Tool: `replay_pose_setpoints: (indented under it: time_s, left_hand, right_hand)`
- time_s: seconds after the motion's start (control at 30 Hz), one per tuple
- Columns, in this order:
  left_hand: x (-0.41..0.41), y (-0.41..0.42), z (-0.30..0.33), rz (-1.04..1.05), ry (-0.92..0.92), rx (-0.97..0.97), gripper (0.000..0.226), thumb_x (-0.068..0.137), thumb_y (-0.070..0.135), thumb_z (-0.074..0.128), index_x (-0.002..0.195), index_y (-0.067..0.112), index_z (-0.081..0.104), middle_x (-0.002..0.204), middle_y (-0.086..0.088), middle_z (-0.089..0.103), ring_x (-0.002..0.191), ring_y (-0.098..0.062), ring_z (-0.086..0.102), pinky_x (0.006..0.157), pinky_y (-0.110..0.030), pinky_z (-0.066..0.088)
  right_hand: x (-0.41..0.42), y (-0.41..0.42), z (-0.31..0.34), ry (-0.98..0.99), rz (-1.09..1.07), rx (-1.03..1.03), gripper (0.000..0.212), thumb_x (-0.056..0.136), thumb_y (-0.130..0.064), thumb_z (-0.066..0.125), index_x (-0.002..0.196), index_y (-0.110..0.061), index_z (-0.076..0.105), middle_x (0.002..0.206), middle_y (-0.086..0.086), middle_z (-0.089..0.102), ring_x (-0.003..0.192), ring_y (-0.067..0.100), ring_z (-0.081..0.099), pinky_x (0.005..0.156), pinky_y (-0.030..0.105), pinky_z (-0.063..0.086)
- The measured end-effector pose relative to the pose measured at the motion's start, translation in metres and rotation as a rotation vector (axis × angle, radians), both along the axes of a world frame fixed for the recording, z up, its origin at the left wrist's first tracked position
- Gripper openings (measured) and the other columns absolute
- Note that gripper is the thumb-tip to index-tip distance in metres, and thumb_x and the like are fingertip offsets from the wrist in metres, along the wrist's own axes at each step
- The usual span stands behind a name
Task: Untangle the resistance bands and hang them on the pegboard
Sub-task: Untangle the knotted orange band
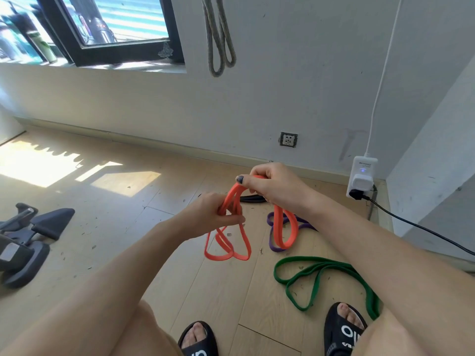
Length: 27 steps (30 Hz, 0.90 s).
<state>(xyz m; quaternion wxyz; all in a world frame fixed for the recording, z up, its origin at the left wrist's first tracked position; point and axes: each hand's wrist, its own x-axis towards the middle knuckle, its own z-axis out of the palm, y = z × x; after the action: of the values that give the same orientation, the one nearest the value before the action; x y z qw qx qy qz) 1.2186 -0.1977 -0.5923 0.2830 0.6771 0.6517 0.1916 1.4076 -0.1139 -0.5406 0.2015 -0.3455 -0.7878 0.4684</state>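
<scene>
Floor (108, 227) of pale wood-look planks, dusty, with sun patches at far left; dark chair base (23, 242) sits at the left edge. Left hand (213, 214), fingers curled, grip closed on a bunched section of the orange band (239, 196); flat, matte rubber strap, its loops dangle below the hand, clear of the floor as far as can be told. Right hand (272, 186), held higher and just beside the left, pinches the same band at its top; a further orange loop hangs below this hand. Purple band (276, 246) lies on the floor behind that loop, partly hidden by it. Black band (253, 199) on the floor, mostly covered by the hands. Green band (323, 268), flat and folded in long loops, lies on the floor at right, near the black sandal (341, 330). Grey rope loops (221, 47) hang on the wall above. White power strip (362, 176) stands against the wall, far right.
</scene>
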Motion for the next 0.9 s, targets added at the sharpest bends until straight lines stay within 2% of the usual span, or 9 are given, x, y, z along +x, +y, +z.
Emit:
replay_pose_setpoints:
  time_s: [0.07, 0.13, 0.33, 0.47, 0.57, 0.7, 0.77, 0.87, 0.9]
  left_hand:
    - [0.000, 0.002, -0.001, 0.034, -0.004, -0.011, 0.012, 0.092, 0.035, 0.072, 0.090, 0.023, 0.072, 0.079, 0.005, 0.072, 0.074, -0.013, 0.070, 0.078, -0.028, 0.061]
    - [-0.002, 0.004, -0.001, 0.049, -0.004, -0.011, 0.018, 0.091, 0.036, 0.073, 0.094, 0.019, 0.074, 0.081, 0.003, 0.073, 0.074, -0.012, 0.070, 0.076, -0.025, 0.060]
    - [0.002, 0.004, 0.003, 0.029, -0.029, -0.027, 0.021, 0.092, 0.037, 0.071, 0.108, 0.023, 0.076, 0.087, 0.013, 0.074, 0.081, -0.003, 0.071, 0.076, -0.014, 0.054]
    - [0.003, 0.006, 0.002, 0.015, -0.048, -0.050, 0.021, 0.093, 0.040, 0.070, 0.110, 0.029, 0.075, 0.085, 0.015, 0.073, 0.082, -0.006, 0.071, 0.081, -0.022, 0.057]
    - [0.003, 0.005, 0.003, 0.005, -0.080, -0.071, 0.023, 0.093, 0.040, 0.070, 0.115, 0.030, 0.073, 0.094, 0.017, 0.075, 0.089, -0.006, 0.072, 0.087, -0.024, 0.056]
    - [-0.002, 0.005, 0.002, 0.005, -0.088, -0.123, 0.023, 0.096, 0.040, 0.066, 0.117, 0.032, 0.071, 0.108, 0.008, 0.077, 0.097, -0.013, 0.072, 0.095, -0.034, 0.057]
    - [-0.006, 0.006, 0.003, 0.000, -0.059, -0.143, 0.023, 0.096, 0.042, 0.065, 0.115, 0.032, 0.072, 0.107, 0.007, 0.077, 0.093, -0.017, 0.072, 0.092, -0.038, 0.059]
    - [-0.008, 0.005, 0.006, -0.014, -0.021, -0.150, 0.026, 0.096, 0.041, 0.066, 0.116, 0.027, 0.074, 0.099, 0.004, 0.076, 0.077, -0.017, 0.067, 0.079, -0.028, 0.058]
    - [-0.007, 0.005, 0.007, -0.021, -0.023, -0.145, 0.025, 0.095, 0.040, 0.066, 0.115, 0.027, 0.074, 0.100, 0.005, 0.076, 0.079, -0.016, 0.068, 0.080, -0.028, 0.058]
  right_hand:
    - [-0.001, 0.000, 0.000, 0.002, 0.003, 0.006, 0.043, 0.096, -0.052, 0.064, 0.085, -0.011, 0.072, 0.061, -0.004, 0.048, 0.050, 0.004, 0.042, 0.059, 0.028, 0.039]
    - [0.000, 0.001, 0.000, 0.005, -0.007, 0.007, 0.042, 0.096, -0.051, 0.064, 0.083, -0.012, 0.071, 0.062, -0.003, 0.050, 0.049, 0.004, 0.043, 0.058, 0.026, 0.039]
    - [0.004, 0.004, 0.001, 0.020, -0.025, -0.002, 0.040, 0.096, -0.049, 0.065, 0.084, -0.011, 0.072, 0.066, -0.001, 0.053, 0.057, 0.010, 0.046, 0.061, 0.028, 0.041]
    - [0.005, 0.004, 0.000, 0.011, -0.027, -0.002, 0.041, 0.095, -0.051, 0.066, 0.085, -0.012, 0.073, 0.068, 0.001, 0.054, 0.058, 0.010, 0.047, 0.061, 0.029, 0.042]
    - [0.005, 0.004, 0.001, 0.010, -0.025, 0.004, 0.040, 0.096, -0.049, 0.065, 0.085, -0.011, 0.072, 0.065, -0.002, 0.053, 0.054, 0.006, 0.045, 0.060, 0.026, 0.041]
    - [0.005, 0.004, 0.000, 0.004, -0.017, 0.005, 0.040, 0.096, -0.050, 0.065, 0.084, -0.012, 0.073, 0.065, -0.001, 0.052, 0.058, 0.010, 0.046, 0.062, 0.029, 0.042]
    - [0.005, 0.004, -0.001, -0.002, -0.011, 0.006, 0.041, 0.095, -0.050, 0.065, 0.085, -0.011, 0.073, 0.065, 0.000, 0.051, 0.059, 0.011, 0.046, 0.062, 0.030, 0.042]
    - [0.005, 0.005, -0.001, -0.004, -0.007, 0.007, 0.043, 0.095, -0.052, 0.065, 0.086, -0.010, 0.073, 0.065, 0.001, 0.050, 0.058, 0.010, 0.045, 0.062, 0.031, 0.041]
    - [0.005, 0.005, -0.001, -0.001, -0.007, 0.003, 0.044, 0.095, -0.051, 0.065, 0.086, -0.010, 0.073, 0.064, 0.000, 0.049, 0.057, 0.010, 0.044, 0.061, 0.031, 0.041]
